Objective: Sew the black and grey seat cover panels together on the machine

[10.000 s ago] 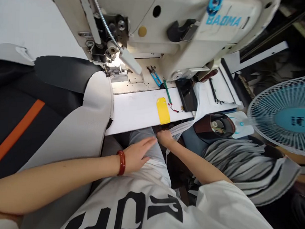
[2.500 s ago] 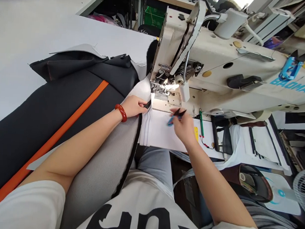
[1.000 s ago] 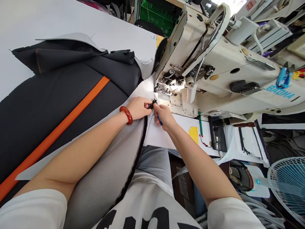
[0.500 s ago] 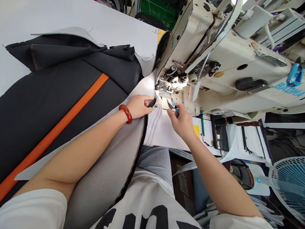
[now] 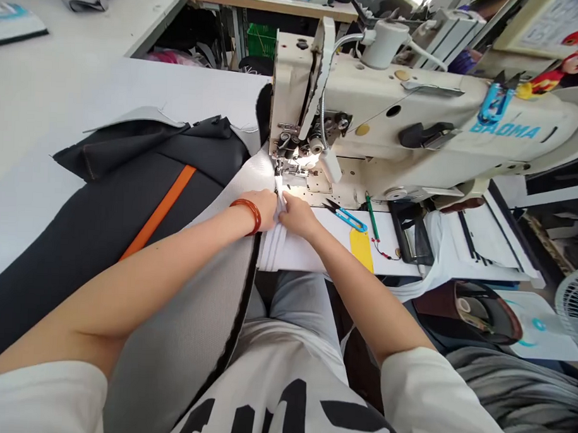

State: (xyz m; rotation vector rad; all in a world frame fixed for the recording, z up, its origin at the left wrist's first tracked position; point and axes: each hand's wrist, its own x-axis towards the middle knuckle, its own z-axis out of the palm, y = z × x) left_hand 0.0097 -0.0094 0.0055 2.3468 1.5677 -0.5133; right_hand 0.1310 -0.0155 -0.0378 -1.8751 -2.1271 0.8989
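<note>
At frame centre, just below the sewing-machine head (image 5: 292,84), we see the right hand (image 5: 298,215), fingers pinched on the white strip (image 5: 271,249), and the left hand (image 5: 264,209), fingers curled beside the grey fabric (image 5: 190,333), hold unclear, probably to line both up.

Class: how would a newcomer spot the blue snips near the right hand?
Find the sewing machine, then the white tabletop below. Between the right hand and the green tool lie blue snips, flat, unlike the upright blue tool on the machine.

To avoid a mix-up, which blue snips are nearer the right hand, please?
The snips by the yellow tag; the other pair is up on the sewing machine.
</note>
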